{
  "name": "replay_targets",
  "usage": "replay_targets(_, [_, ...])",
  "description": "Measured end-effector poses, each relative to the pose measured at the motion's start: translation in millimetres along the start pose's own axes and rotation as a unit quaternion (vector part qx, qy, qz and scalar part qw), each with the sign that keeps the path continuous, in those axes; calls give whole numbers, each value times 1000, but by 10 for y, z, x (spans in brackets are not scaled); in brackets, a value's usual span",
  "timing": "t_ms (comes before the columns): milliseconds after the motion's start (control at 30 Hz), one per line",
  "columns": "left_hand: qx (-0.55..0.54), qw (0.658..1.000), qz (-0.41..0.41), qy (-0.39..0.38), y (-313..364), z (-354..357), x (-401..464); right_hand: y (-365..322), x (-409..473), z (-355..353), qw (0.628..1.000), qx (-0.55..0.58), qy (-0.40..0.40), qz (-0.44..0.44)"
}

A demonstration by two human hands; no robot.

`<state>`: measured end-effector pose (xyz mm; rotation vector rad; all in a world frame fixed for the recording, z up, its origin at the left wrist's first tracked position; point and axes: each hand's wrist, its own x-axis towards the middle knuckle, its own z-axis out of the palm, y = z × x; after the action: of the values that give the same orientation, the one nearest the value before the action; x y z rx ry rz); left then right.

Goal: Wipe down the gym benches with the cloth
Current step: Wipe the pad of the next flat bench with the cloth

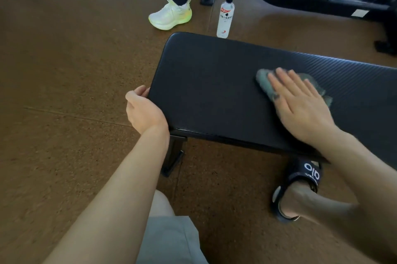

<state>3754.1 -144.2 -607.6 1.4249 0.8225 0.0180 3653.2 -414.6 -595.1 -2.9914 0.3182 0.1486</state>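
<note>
Head view looks down on a brown floor and a black bench running off to the right. Left hand grips the bench's near-left corner, fingers curled over the edge, which should steady the pad. Right hand lies flat, fingers straight, pressing the grey cloth onto the top toward the far side. To wipe well, I would keep the palm flat and the pressure even, overlap passes along the length, and finish at the rounded end. A bottle stands on the floor just past the bench.
</note>
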Motion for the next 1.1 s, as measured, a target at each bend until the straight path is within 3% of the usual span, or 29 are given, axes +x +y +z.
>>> replay_targets(67, [7, 1000, 16, 4, 3, -6, -17, -427, 194, 52, 997, -5, 40, 59])
replay_targets(200, [-11, 999, 23, -29, -13, -89, 5, -1659, 83, 257, 986, -3, 25, -166])
replay_targets(300, [-10, 997, 26, -70, -22, -140, 1, -1448, -153, 198, 972, 18, -11, -233])
replay_targets(367, [12, 995, 40, -87, -7, -155, -54, -890, -272, 210, 983, 3, 6, -185])
replay_targets(433, [21, 994, 50, -97, 0, -142, -95, -358, -336, 180, 998, 1, 42, -45])
replay_targets(500, [24, 993, 57, -101, -4, -125, -86, -299, -340, 185, 995, 3, 55, 81])
replay_targets(533, [25, 993, 59, -104, -10, -123, -68, -481, -307, 203, 993, 5, 59, 97])
replay_targets(700, [12, 987, 65, -148, -50, -193, 68, -1734, -167, 340, 991, 27, 40, -126])
replay_targets(833, [16, 988, 70, -134, -55, -166, 74, -1604, -188, 337, 984, 18, 37, -173])
replay_targets(900, [28, 988, 75, -133, -68, -140, 33, -1130, -369, 329, 993, 14, 45, -110])
replay_targets(967, [42, 987, 79, -131, -76, -132, -1, -499, -636, 302, 998, -3, 62, 18])
replay_targets(1100, [53, 989, 83, -110, -73, -104, -38, 246, -999, 176, 963, 33, 41, 265])
